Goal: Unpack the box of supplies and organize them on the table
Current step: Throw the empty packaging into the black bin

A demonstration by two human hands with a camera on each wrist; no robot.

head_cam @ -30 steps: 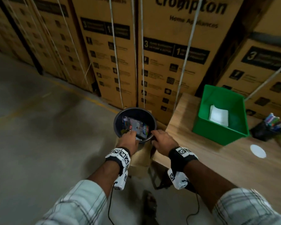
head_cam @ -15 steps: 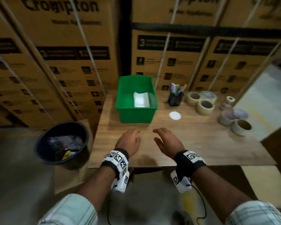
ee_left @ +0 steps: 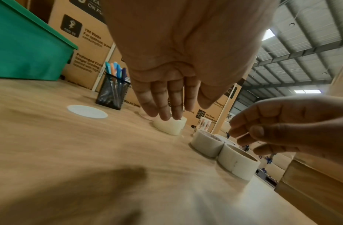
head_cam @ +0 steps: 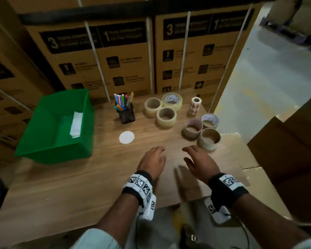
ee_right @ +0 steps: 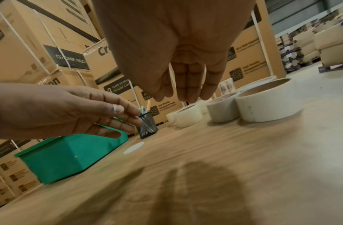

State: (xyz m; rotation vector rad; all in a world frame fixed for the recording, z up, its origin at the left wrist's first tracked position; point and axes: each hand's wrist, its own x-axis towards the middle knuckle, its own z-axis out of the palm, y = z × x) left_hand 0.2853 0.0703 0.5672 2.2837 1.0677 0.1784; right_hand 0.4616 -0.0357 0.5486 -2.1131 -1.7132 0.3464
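Supplies sit across the upper half of the head view on the wooden table (head_cam: 79, 180): a green bin (head_cam: 43, 148) at the left holding a folded white sheet (head_cam: 76, 124), a black mesh pen holder (head_cam: 127, 115) full of coloured markers at upper centre, and a flat white disc (head_cam: 126, 137) just below it. Right of the holder, three clear tape rolls (head_cam: 166, 116) cluster together, touching. A small printed roll (head_cam: 195, 105) stands upright further right, and three more tape rolls (head_cam: 208, 139) huddle near the table's right edge. A brown cardboard box (head_cam: 285, 150) fills the right side of the frame; its inside is hard to make out.

Both hands hover above the bare table at lower centre, holding nothing. The left hand (head_cam: 153, 161) has its fingers straight and close together, pointing down. The right hand (head_cam: 201, 162) is relaxed, fingers loosely extended, just below the nearest tape roll without touching it.
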